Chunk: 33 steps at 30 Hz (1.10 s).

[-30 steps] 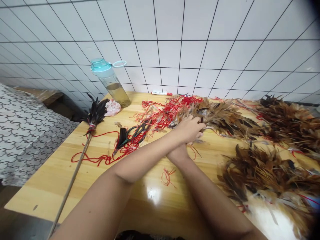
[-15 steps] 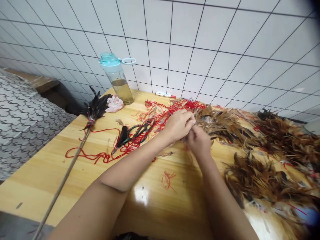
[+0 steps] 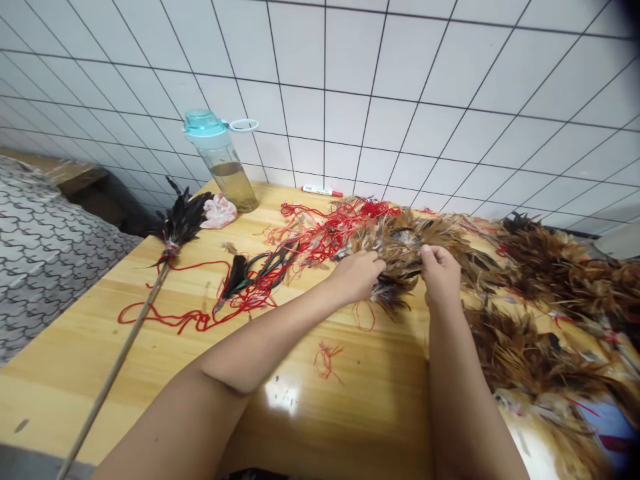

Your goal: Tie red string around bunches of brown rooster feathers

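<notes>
My left hand (image 3: 357, 275) is closed at the near edge of a brown feather pile (image 3: 410, 233), fingers curled down. Dark feathers (image 3: 393, 293) stick out from beneath its fingertips. To its right, my right hand (image 3: 442, 275) pinches at the same pile, thumb against the bent fingers; the feathers it grips are too fine to single out. Tangled red string (image 3: 340, 223) lies just beyond my left hand. Scissors (image 3: 267, 267) rest partly under more red string to the left. A stick with black feathers (image 3: 183, 217) bound to its end slants along the table's left side.
A bottle (image 3: 225, 163) with a teal lid stands near the tiled wall, beside a pink-white scrunchie-like cloth (image 3: 219, 211). A marker (image 3: 323, 191) lies at the table's back edge. More brown feather bunches (image 3: 530, 347) spread over the right side. A red string scrap (image 3: 327, 361) lies in front.
My hands, together before, are now apart: the right has moved right over the feathers, the left slightly nearer. Dark feathers now show under the left hand. The view has shifted slightly.
</notes>
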Available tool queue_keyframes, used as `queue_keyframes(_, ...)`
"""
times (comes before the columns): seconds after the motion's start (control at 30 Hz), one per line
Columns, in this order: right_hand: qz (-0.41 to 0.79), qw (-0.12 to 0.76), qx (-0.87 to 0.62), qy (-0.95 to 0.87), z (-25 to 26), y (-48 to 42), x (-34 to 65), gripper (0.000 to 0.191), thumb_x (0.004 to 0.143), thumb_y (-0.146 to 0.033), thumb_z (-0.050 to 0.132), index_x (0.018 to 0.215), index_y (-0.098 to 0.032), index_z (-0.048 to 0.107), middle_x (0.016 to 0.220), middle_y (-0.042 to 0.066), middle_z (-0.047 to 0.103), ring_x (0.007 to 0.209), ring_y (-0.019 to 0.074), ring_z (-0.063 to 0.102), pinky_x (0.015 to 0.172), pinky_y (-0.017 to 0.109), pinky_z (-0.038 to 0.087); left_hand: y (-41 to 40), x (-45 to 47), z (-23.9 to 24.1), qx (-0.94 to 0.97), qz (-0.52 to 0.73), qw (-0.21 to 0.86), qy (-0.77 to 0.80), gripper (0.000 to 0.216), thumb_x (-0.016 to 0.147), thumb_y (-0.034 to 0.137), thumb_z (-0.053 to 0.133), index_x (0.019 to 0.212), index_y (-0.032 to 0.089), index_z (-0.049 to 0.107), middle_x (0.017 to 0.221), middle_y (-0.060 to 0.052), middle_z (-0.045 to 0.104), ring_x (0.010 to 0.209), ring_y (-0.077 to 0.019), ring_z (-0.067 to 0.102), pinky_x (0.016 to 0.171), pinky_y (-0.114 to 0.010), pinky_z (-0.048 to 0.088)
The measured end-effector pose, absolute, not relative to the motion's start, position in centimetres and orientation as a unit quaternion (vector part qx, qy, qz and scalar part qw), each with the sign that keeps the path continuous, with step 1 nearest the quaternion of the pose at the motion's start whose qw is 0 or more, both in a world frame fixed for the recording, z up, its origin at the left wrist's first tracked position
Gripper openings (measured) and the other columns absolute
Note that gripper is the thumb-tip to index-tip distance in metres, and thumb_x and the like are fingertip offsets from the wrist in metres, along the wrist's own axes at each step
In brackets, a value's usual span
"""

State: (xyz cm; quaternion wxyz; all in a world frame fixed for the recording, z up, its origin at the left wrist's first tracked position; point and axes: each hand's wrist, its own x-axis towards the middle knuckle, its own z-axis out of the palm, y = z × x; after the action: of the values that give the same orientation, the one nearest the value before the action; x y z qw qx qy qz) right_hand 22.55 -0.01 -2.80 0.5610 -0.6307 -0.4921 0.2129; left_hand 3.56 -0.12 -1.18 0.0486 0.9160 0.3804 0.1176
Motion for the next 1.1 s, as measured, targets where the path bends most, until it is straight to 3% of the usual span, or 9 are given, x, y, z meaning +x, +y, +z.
queue_keyframes(0.2, 0.217, 0.542, -0.653, -0.482, -1.7, -0.8, 21.5, 0.027, 0.076, -0.044, 0.058, 0.070, -0.018, 0.059, 0.055, -0.004, 0.046, 0.052, 0.0105, 0.036, 0.052, 0.025, 0.029, 1.0, 3.6, -2.2, 0.909, 0.172, 0.099, 0.367, 0.015, 0.085, 0.019, 0.048, 0.085, 0.016, 0.063, 0.091, -0.008, 0.061, 0.089, -0.0206, 0.057, 0.076, -0.031, 0.043)
queue_keyframes(0.3, 0.202, 0.495, -0.667, -0.519, -0.9, -2.4, 21.5, 0.027, 0.078, -0.044, 0.056, 0.071, -0.018, 0.059, 0.055, -0.004, 0.047, 0.054, 0.0116, 0.038, 0.055, 0.026, 0.031, 1.8, 3.4, -1.8, 0.855, 0.254, 0.215, 0.397, 0.012, 0.082, 0.022, 0.053, 0.073, 0.016, 0.058, 0.077, -0.003, 0.058, 0.077, -0.0153, 0.054, 0.068, -0.027, 0.039)
queue_keyframes(0.4, 0.204, 0.433, -0.681, -0.554, -1.0, -4.5, 21.7, 0.028, 0.078, -0.046, 0.054, 0.071, -0.019, 0.061, 0.054, -0.003, 0.047, 0.054, 0.0128, 0.039, 0.056, 0.027, 0.032, 2.2, 3.3, -1.4, 0.774, 0.306, 0.345, 0.433, 0.024, 0.079, 0.031, 0.058, 0.063, 0.016, 0.049, 0.060, 0.003, 0.049, 0.060, -0.0104, 0.045, 0.058, -0.024, 0.032)
queue_keyframes(0.53, 0.232, 0.387, -0.685, -0.572, -1.9, -6.6, 21.3, 0.031, 0.079, -0.047, 0.052, 0.078, -0.019, 0.065, 0.061, 0.002, 0.058, 0.061, 0.0170, 0.049, 0.061, 0.030, 0.037, 1.9, 3.4, -1.3, 0.688, 0.321, 0.509, 0.406, 0.028, 0.077, 0.037, 0.060, 0.064, 0.016, 0.046, 0.057, 0.005, 0.051, 0.055, -0.0083, 0.044, 0.055, -0.021, 0.030)
queue_keyframes(0.83, 0.326, 0.456, -0.624, -0.544, -2.7, -6.6, 18.0, 0.031, 0.078, -0.046, 0.054, 0.081, -0.018, 0.067, 0.076, 0.005, 0.067, 0.069, 0.0189, 0.056, 0.066, 0.031, 0.042, 1.4, 2.6, -1.1, 0.640, 0.324, 0.602, 0.352, 0.030, 0.074, 0.041, 0.064, 0.071, 0.014, 0.051, 0.061, 0.003, 0.051, 0.057, -0.0082, 0.045, 0.056, -0.021, 0.032)
queue_keyframes(0.93, 0.412, 0.490, -0.593, -0.488, -3.3, -6.6, 17.5, 0.034, 0.075, -0.053, 0.058, 0.075, -0.019, 0.065, 0.066, 0.002, 0.061, 0.063, 0.0164, 0.052, 0.057, 0.028, 0.037, 1.8, 2.2, -1.5, 0.657, 0.285, 0.626, 0.310, 0.033, 0.074, 0.044, 0.066, 0.073, 0.013, 0.054, 0.065, 0.002, 0.052, 0.061, -0.0093, 0.047, 0.059, -0.022, 0.034)
queue_keyframes(1.1, 0.587, 0.504, -0.530, -0.347, -3.3, -6.7, 17.3, 0.049, 0.063, -0.064, 0.069, 0.060, -0.020, 0.048, 0.047, -0.007, 0.034, 0.043, 0.0067, 0.023, 0.042, 0.024, 0.014, 2.4, 1.9, -2.1, 0.721, 0.246, 0.580, 0.289, 0.035, 0.075, 0.046, 0.065, 0.076, 0.012, 0.057, 0.069, 0.001, 0.051, 0.065, -0.0104, 0.046, 0.061, -0.023, 0.035)
